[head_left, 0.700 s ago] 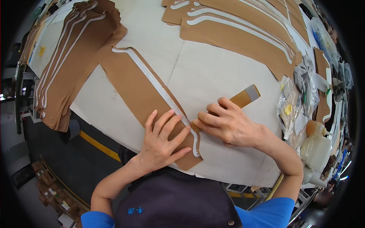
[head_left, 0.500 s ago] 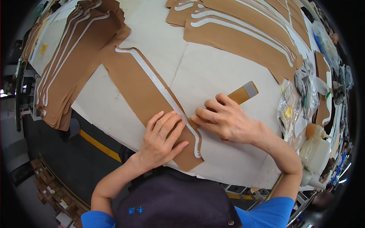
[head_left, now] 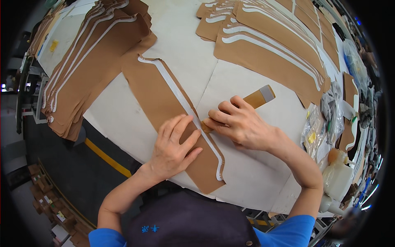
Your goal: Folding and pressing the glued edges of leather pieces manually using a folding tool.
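Observation:
A long brown leather-like panel point(head_left: 152, 96) lies slantwise on the table before me. A white strip point(head_left: 175, 88) runs along its right side, with a narrow brown margin notched near the lower end. My left hand point(head_left: 173, 138) rests palm down on the panel, fingers spread, fingertips at the strip. Gripped in my right hand point(head_left: 240, 123) is a flat yellowish-brown scraper-like tool point(head_left: 256, 99) with a grey band at its far end. Its other end shows below my fingertips, at the panel's right edge beside the strip. My right fingers hide its middle.
Stacks of similar brown panels with white strips lie at the far left point(head_left: 98, 53) and far right point(head_left: 263, 57). Along the right edge sit clear plastic bags point(head_left: 314, 131) and a whitish plastic bottle point(head_left: 339, 179). The white table's point(head_left: 247, 177) near edge runs before my body.
My right hand and the tool have moved farther up along the panel's edge. My left hand has shifted slightly the same way on the panel. The whole view has shifted a little.

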### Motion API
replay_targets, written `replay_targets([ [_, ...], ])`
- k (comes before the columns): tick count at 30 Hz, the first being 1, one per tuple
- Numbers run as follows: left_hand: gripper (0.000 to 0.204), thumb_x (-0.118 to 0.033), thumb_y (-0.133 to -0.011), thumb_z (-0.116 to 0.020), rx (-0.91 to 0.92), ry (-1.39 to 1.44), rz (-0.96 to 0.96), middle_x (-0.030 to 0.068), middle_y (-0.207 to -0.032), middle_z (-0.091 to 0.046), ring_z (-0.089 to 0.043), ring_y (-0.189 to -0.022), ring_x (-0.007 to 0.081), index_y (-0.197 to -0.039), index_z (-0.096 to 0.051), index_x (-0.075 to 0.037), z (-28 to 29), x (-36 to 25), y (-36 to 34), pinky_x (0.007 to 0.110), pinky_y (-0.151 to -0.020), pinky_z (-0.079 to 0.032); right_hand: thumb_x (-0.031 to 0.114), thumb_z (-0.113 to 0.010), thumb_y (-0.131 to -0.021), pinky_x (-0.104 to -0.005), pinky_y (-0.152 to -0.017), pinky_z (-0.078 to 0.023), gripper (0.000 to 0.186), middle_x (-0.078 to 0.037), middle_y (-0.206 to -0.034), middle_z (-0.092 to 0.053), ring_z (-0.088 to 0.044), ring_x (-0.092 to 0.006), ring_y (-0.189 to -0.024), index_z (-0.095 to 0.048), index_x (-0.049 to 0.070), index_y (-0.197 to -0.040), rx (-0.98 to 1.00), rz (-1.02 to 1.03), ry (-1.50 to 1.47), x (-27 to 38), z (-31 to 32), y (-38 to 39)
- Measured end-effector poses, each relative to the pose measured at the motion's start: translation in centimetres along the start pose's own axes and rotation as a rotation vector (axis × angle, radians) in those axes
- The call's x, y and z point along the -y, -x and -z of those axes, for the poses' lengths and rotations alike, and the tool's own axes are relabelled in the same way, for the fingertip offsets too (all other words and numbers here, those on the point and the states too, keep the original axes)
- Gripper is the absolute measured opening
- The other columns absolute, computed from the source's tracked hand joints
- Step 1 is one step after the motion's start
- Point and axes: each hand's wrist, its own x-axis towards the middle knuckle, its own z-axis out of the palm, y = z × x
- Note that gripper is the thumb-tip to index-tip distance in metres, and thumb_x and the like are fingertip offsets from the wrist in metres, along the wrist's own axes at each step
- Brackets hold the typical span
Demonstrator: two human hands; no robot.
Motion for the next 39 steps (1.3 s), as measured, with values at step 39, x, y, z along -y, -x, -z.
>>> replay_targets([
  [39, 0.076, -0.046, -0.078, -0.09, -0.118, -0.086, 0.034, 0.0184, -0.15, -0.053, -0.048, -0.14, 0.0384, -0.13, -0.061, 0.001, 4.9, 12.2, -5.7, 0.051, -0.113, -0.042, 0.003, -0.079, -0.064, -0.0365, -0.086, -0.041, 0.056, -0.001, -0.112, -0.059, -0.054, -0.0219, -0.102, -0.072, 0.011, -0.119, -0.051, 0.011, 0.074, -9.6, -1.2, -13.4],
])
